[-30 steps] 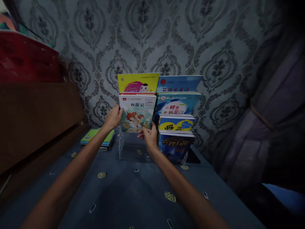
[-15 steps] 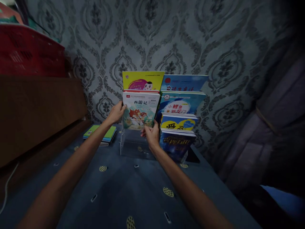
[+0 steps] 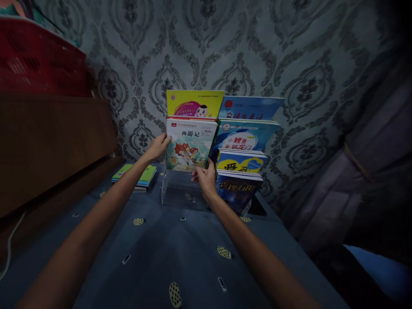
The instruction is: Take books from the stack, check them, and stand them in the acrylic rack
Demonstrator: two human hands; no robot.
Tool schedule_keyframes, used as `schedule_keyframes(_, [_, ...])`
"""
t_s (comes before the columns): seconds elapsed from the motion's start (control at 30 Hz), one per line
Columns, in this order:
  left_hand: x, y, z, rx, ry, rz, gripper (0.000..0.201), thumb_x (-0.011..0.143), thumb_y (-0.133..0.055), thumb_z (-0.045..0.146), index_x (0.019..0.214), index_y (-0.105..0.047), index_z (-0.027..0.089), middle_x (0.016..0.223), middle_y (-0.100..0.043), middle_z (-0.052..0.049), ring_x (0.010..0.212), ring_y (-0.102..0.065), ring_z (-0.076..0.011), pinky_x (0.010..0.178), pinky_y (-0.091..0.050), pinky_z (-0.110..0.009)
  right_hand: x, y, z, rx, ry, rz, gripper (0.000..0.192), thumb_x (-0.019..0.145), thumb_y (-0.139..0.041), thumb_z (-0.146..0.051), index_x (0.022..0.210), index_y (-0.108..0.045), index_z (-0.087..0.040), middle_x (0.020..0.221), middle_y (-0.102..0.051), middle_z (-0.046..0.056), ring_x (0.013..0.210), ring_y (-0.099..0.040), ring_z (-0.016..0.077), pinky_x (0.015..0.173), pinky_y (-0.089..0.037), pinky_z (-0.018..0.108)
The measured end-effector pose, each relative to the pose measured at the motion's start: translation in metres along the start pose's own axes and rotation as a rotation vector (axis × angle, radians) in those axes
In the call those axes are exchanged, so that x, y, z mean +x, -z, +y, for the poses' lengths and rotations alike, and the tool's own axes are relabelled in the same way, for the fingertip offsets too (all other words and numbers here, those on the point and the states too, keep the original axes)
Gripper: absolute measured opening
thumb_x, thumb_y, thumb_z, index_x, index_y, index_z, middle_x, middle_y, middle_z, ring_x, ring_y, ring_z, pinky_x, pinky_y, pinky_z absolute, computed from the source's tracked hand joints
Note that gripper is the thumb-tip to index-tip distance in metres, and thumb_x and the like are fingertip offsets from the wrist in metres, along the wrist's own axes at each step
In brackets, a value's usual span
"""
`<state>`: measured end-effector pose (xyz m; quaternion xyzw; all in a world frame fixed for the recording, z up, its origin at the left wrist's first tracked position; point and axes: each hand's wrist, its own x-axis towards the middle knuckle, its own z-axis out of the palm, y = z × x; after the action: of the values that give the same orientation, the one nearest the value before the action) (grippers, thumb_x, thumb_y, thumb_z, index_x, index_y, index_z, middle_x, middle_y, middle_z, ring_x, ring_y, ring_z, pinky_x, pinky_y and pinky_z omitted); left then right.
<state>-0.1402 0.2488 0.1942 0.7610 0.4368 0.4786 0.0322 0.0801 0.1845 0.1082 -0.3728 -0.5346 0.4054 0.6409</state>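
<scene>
A clear tiered book rack [image 3: 180, 195] stands against the patterned wall on a blue patterned cloth. In its left column a white picture book [image 3: 190, 143] sits in front of a yellow book [image 3: 193, 104]. My left hand [image 3: 157, 146] grips the white book's left edge. My right hand [image 3: 203, 177] holds its lower right corner. The right column holds several blue and yellow books [image 3: 240, 165], stepped one behind another.
A low stack of thin green and blue books [image 3: 137, 177] lies flat left of the rack. A brown wooden headboard [image 3: 48, 141] with a red crate [image 3: 35, 60] on top runs along the left. A purple curtain [image 3: 370, 163] hangs at the right.
Both hands keep hold of the white book, which has risen slightly in the rack's left column. The view has shifted a little toward the rack.
</scene>
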Motion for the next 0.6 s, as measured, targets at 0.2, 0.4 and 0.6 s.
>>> schedule_keyframes(0.2, [-0.007, 0.004, 0.006, 0.017, 0.002, 0.011, 0.035, 0.093, -0.042, 0.040, 0.095, -0.066, 0.014, 0.092, -0.071, -0.008, 0.090, -0.063, -0.0240, 0.086, -0.050, -0.034, -0.005, 0.001, 0.000, 0.025, 0.012, -0.009, 0.101, 0.072, -0.058, -0.039, 0.157, -0.014, -0.008, 0.057, -0.064, -0.009, 0.042, -0.058, 0.0131, 0.042, -0.042, 0.022])
schedule_keyframes(0.4, [-0.017, 0.004, 0.011, 0.001, 0.004, 0.025, 0.038, 0.095, -0.041, 0.035, 0.114, -0.064, 0.012, 0.112, -0.072, -0.012, 0.102, -0.064, -0.0239, 0.093, -0.049, -0.035, -0.008, 0.003, 0.001, 0.041, 0.015, -0.018, 0.100, 0.074, -0.059, -0.036, 0.159, -0.015, -0.010, 0.060, -0.067, -0.007, 0.044, -0.059, 0.0124, 0.044, -0.042, 0.022])
schedule_keyframes(0.6, [-0.044, 0.004, 0.006, -0.014, 0.069, 0.111, 0.042, 0.093, -0.045, 0.035, 0.125, -0.060, 0.012, 0.124, -0.068, -0.015, 0.114, -0.063, -0.0244, 0.101, -0.048, -0.038, -0.006, 0.005, -0.001, 0.072, -0.015, -0.019, 0.100, 0.072, -0.061, -0.033, 0.159, -0.016, -0.011, 0.061, -0.068, -0.007, 0.044, -0.060, 0.0133, 0.044, -0.043, 0.021])
